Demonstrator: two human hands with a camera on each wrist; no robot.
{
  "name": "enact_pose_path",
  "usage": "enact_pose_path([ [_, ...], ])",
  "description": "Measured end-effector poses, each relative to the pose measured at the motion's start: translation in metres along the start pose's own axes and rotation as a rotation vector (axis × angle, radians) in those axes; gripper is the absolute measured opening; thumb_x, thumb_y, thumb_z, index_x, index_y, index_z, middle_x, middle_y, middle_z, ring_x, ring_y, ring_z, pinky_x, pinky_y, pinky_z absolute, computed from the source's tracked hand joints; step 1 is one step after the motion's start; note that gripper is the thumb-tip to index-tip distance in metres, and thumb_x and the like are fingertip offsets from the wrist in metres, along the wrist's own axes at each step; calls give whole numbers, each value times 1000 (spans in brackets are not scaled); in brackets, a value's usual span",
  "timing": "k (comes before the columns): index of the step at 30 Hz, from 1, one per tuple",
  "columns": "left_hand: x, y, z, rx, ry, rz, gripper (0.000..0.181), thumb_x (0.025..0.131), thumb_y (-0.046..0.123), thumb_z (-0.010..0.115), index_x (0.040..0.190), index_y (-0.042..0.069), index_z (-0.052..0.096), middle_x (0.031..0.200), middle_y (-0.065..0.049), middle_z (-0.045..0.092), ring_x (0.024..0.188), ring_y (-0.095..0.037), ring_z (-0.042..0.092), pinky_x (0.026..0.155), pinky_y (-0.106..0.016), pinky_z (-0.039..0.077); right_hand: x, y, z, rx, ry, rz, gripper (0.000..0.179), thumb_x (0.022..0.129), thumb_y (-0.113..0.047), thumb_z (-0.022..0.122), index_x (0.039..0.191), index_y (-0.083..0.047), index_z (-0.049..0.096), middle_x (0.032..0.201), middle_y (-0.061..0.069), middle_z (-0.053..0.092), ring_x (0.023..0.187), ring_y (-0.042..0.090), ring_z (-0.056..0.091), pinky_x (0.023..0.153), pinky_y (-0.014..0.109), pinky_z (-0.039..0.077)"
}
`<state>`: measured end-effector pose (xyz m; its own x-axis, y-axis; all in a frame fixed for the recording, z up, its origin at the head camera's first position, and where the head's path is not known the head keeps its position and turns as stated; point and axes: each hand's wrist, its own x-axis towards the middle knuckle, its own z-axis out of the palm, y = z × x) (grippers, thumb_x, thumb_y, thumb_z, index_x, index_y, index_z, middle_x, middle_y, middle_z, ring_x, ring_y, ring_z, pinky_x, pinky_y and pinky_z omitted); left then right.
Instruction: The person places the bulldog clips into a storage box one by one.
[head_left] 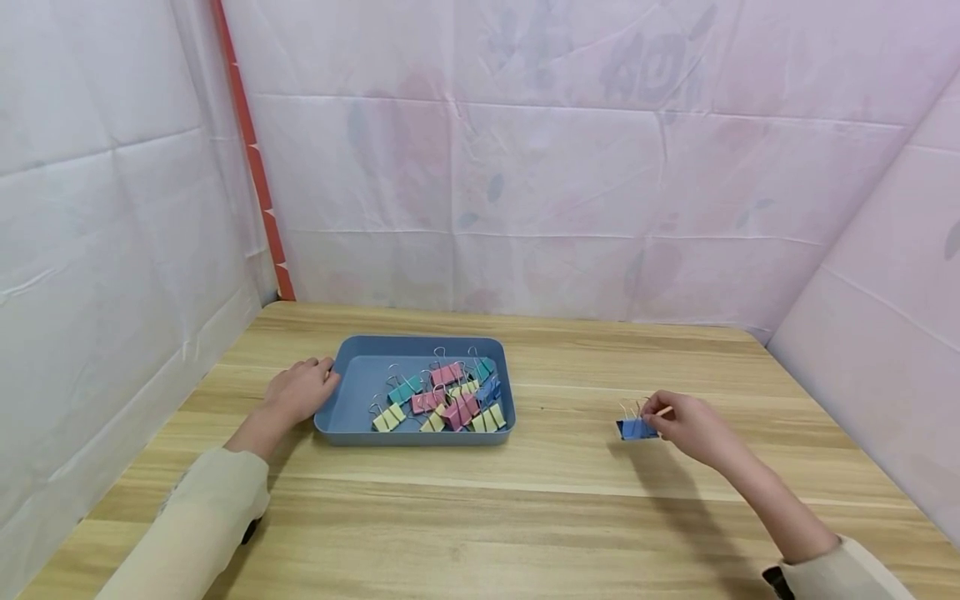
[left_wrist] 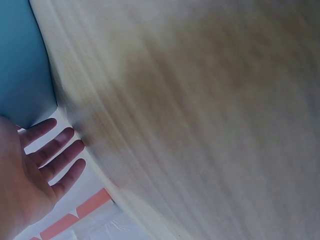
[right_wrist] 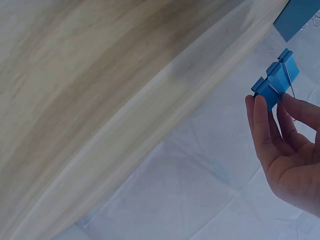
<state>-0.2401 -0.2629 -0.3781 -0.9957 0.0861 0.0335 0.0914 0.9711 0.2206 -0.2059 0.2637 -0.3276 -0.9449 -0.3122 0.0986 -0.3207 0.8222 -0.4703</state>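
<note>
My right hand (head_left: pixel 693 425) pinches a blue binder clip (head_left: pixel 636 429) at its right end, beside the wire handles, on the right side of the table. In the right wrist view, the thumb and fingers of that hand (right_wrist: pixel 290 145) hold the same blue clip (right_wrist: pixel 276 80). At the left end of a blue-grey tray (head_left: pixel 420 439), my left hand (head_left: pixel 300 389) touches the rim. Its fingers (left_wrist: pixel 62 155) are extended below the tray's corner (left_wrist: pixel 30 75) in the left wrist view; the thumb is mostly hidden there. Pink, yellow, green and blue binder clips (head_left: pixel 461 411) lie heaped in the tray's right part.
The wood-grain table (head_left: pixel 480 517) carries the tray left of its middle. White sheeting with a faint print (head_left: pixel 555 183) hangs behind and along both sides. A red strip (head_left: pixel 255 158) runs down the back left corner.
</note>
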Motion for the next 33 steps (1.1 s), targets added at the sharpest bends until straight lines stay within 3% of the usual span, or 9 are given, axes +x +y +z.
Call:
enact_pose_path([
  [33,-1,-1,1,4,7,7,53,95,28,29,132,-9,42,129,-30,42,116,-46,40,92,-56,33,53,-56,19,83,78,-74,5,87,-3,58,87,1,62,84,10,63,83,32,63,61,36,50],
])
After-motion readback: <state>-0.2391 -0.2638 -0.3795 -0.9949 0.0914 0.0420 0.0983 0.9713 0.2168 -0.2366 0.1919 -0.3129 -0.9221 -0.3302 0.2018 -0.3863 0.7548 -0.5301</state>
